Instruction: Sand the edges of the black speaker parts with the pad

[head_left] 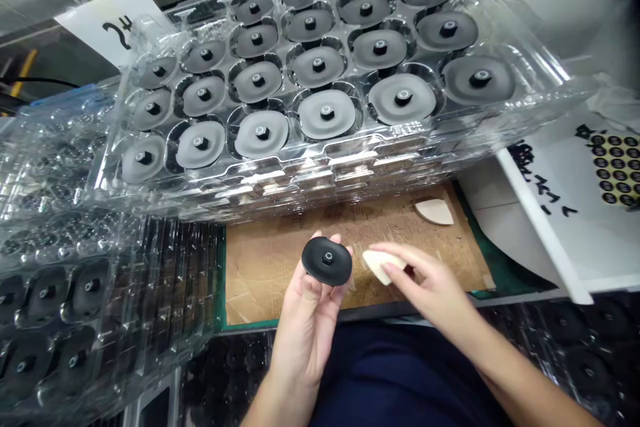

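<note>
My left hand holds a black rounded disc-like part by its edges, its small central hub facing up. To the right, my right hand pinches a cream-white wedge-shaped pad between thumb and fingers. The pad is close to the black part but apart from it. Both hands are over a brown cardboard sheet. Beyond them, a clear plastic tray carries rows of similar black parts, each in its own pocket with the hub upward.
Another pale wedge-shaped pad lies on the cardboard. On the right, a white bin contains small black pieces and a sheet of round stickers. More clear trays are stacked at left. A paper sign stands behind.
</note>
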`<move>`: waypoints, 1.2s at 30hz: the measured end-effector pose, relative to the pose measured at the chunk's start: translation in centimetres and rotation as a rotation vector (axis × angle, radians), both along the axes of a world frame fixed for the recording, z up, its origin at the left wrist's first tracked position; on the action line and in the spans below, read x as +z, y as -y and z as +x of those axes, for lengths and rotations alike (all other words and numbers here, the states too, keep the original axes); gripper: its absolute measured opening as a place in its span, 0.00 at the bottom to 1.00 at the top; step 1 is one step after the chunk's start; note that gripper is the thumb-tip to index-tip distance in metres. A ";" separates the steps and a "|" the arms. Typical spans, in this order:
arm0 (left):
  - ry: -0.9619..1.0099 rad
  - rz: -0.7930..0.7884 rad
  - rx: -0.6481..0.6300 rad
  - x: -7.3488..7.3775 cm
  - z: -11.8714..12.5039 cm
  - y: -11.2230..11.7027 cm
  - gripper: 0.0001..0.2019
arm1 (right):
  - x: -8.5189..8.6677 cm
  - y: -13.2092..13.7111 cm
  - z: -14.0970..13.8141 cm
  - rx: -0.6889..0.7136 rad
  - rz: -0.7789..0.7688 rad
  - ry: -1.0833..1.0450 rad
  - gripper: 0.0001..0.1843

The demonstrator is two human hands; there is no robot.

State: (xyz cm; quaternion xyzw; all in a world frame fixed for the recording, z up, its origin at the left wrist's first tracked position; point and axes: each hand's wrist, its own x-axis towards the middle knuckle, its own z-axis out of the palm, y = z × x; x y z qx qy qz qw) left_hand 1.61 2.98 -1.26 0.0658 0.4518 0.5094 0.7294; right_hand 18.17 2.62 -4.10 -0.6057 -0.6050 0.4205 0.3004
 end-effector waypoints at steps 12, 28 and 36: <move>-0.072 -0.008 -0.040 1.0 0.0 0.1 0.19 | 7.1 -3.8 -4.1 0.294 0.308 -0.051 0.13; -0.044 0.040 0.006 2.2 -0.4 -0.1 0.28 | 7.8 -1.8 -2.3 0.286 0.330 0.039 0.11; -0.057 0.080 0.054 1.4 -0.5 0.1 0.25 | 5.9 -2.6 -1.6 0.185 0.258 -0.068 0.11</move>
